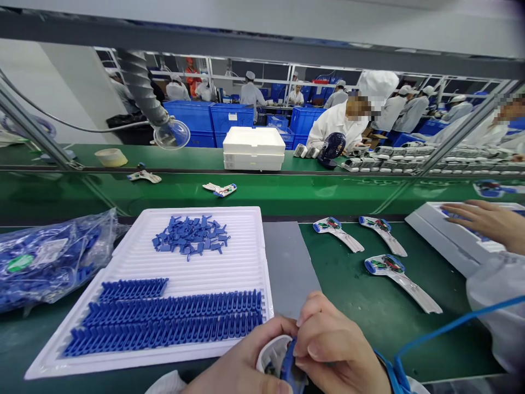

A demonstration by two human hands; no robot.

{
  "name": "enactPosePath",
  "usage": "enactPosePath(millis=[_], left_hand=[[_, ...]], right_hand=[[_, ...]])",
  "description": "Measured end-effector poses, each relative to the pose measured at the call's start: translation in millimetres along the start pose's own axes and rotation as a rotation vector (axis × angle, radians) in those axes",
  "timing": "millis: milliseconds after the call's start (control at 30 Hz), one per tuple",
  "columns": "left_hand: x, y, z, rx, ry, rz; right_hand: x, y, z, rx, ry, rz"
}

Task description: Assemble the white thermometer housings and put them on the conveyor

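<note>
My left hand (246, 364) wraps round a white plastic device housing (270, 355) with a blue end piece, low in the view. My right hand (334, 347) is closed against the blue end, thumb and fingertips pressed together; whatever is between them is hidden. A blue cord circles my right wrist. Left of my hands lies a white ribbed tray (135, 241). It carries a loose heap of small blue plastic parts (191, 235) and rows of the same blue parts (172, 312) standing side by side. Right of my hands, several opened white housings (404, 279) show circuit boards and blue ends.
A clear bag of blue parts (53, 257) lies at the left. A grey mat (287, 262) borders the tray. Another person's hand (488, 221) rests over a white box (435, 230) at the right. Beyond runs a green conveyor belt (279, 191) carrying housings. A white foam box (254, 148) stands behind.
</note>
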State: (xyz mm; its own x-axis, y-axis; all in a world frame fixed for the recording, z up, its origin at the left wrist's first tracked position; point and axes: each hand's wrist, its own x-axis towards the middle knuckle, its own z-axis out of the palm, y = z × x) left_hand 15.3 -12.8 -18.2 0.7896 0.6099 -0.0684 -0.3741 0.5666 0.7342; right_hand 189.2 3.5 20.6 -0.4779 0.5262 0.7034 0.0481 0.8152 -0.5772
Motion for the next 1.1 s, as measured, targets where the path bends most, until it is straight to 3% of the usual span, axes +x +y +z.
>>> enactPosePath(millis=[233,500,633,800,1100], left_hand=[[-2,-2,-1.1,0.123,0.072,0.002],[-1,-6,-3.7,0.120,0.092,0.012],[0,-7,-2.8,0.018,0.071,0.034],[2,-8,-2.7,-0.129,0.013,0.038],[2,-10,2.2,-0.181,0.159,0.152]], right_hand=[[-4,0,0,0.042,-0.030,0.045],[-6,0,-2,0.027,-0.126,0.111],[-6,-4,-1,-0.027,-0.147,0.155],[-7,-11,4,-0.105,-0.111,0.163],[-20,-6,10,0.024,0.010,0.170]])
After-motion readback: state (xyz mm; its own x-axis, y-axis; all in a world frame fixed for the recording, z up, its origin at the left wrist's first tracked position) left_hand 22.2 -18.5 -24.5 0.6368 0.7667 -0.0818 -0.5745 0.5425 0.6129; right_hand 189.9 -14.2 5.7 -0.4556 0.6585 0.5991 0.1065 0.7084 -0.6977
